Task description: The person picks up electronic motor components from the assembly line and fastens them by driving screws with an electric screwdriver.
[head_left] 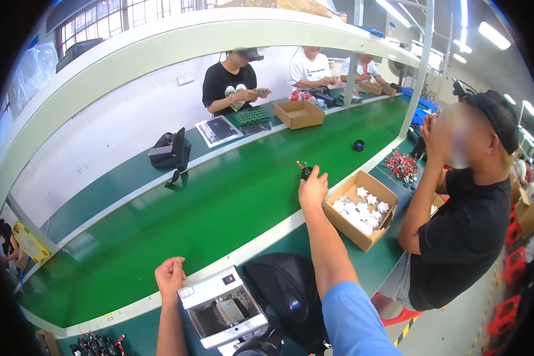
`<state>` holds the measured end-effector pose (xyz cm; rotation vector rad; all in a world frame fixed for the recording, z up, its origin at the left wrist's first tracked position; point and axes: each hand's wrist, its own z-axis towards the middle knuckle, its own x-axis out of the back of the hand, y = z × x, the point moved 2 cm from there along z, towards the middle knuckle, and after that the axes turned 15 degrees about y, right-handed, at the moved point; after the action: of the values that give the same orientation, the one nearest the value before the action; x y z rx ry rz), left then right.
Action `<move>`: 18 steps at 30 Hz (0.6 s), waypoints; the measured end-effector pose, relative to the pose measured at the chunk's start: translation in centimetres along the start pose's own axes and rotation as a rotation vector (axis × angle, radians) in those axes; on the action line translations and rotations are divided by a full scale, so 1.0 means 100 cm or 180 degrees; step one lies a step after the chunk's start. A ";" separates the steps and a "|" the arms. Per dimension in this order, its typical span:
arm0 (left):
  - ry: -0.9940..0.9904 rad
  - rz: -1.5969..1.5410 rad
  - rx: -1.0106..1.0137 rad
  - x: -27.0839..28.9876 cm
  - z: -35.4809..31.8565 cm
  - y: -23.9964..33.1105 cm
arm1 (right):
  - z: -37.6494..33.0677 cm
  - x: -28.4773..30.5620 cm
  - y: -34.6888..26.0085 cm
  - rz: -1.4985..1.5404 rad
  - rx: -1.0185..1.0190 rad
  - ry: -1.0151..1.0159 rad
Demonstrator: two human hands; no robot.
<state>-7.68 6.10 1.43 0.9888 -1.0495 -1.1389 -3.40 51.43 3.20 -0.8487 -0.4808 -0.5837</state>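
My right hand (pixel 313 187) reaches out over the green conveyor belt (pixel 219 196), its fingers closed around a small black round part (pixel 306 172) with red wires sticking up. Most of that part is hidden by the fingers. Nearer to me, my left hand (pixel 170 275) is curled in a loose fist at the belt's near rail, and nothing shows in it. Just right of this fist stands a metal screw feeder (pixel 224 305) with small screws behind its window. A black mesh-backed bag or cover (pixel 288 296) lies between the feeder and my right arm.
Right of my right hand, a cardboard box (pixel 362 210) holds white star-shaped pieces. Another black round part (pixel 358 145) sits farther along the belt. A co-worker (pixel 463 219) sits at the right beside red-wired parts (pixel 403 166). Several people work across the belt, near an open carton (pixel 299 114).
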 end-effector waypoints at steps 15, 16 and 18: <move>-0.0063 0.0087 -0.0123 -0.004 -0.004 -0.003 | -0.008 -0.005 0.010 0.0478 0.0640 0.0322; -0.0071 0.0037 -0.0139 -0.008 0.002 -0.003 | -0.009 -0.002 0.009 0.0751 0.0738 0.0327; -0.0045 0.0099 -0.0276 0.000 0.000 -0.015 | -0.017 0.032 -0.023 0.1513 0.0986 0.0408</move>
<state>-8.02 5.85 0.01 0.8944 -1.0150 -1.1576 -2.29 47.94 5.44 -0.5947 -0.2298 -0.1177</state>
